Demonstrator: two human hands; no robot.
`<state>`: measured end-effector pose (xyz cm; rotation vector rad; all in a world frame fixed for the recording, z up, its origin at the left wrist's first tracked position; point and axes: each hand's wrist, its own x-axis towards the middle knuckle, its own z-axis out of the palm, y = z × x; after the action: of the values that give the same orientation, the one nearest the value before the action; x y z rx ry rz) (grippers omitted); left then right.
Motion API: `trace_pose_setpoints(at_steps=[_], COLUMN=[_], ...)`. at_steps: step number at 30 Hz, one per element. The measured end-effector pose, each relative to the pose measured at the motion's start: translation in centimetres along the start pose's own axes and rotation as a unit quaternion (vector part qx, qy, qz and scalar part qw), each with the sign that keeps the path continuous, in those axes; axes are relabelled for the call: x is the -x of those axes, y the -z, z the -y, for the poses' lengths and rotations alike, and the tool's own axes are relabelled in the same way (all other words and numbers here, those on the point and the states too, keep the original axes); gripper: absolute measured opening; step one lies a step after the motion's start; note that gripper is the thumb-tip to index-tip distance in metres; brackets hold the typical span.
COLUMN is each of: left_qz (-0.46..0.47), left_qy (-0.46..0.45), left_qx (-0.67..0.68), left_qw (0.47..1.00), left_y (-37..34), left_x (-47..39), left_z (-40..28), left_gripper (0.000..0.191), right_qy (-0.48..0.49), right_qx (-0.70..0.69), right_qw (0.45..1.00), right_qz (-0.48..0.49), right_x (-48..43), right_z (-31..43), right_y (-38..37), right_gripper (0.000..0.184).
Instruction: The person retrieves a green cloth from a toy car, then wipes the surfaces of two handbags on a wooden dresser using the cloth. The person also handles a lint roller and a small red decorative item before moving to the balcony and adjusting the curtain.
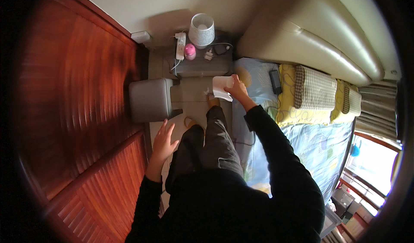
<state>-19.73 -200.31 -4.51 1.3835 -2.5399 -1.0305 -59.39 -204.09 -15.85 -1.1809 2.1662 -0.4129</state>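
Observation:
My right hand (237, 87) grips a white folded sheet, paper or cloth (221, 87), by its right side, above the floor between the bed and the nightstand. On the left, my left hand (164, 142) is held in the air with its fingers apart and nothing in it, near a grey padded stool (150, 100). Ahead stands a dark nightstand (203, 69) bearing a table lamp (201, 31), a pink bottle (190, 51), a white power strip (180, 47), a white plug adapter (208, 54) and a small black device (220, 49).
To the right is a bed with a blue patterned sheet (310, 146), yellow pillows (302, 115), checked pillow covers (317, 87) and a black box-like object (275, 81). A reddish wooden wardrobe (84, 91) lines the left. Slippers (212, 102) are on my feet on the tiled floor.

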Motion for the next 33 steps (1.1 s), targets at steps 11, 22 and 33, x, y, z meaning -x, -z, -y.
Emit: trace_pose_setpoints(at_steps=[11,22,33], left_qz=[0.071,0.055,-0.035], left_qy=[0.295,0.337,0.348], left_qx=[0.178,0.167,0.172], left_qw=[0.936,0.925,0.921], left_y=[-2.6,-2.8,-2.7], left_x=[-4.0,-8.1,-7.5], left_z=[-2.3,-4.3,-7.2], left_gripper=[0.056,0.051,0.049], right_qy=[-0.102,-0.077,0.143], right_qx=[0.119,0.149,0.153], right_qw=[0.986,0.981,0.978], right_qz=[0.058,0.094,-0.005], right_x=[-19.8,-24.9,-21.4], right_z=[-2.4,-3.9,-0.6], right_y=[-4.2,-6.1,-5.3], right_gripper=[0.073,0.088,0.072])
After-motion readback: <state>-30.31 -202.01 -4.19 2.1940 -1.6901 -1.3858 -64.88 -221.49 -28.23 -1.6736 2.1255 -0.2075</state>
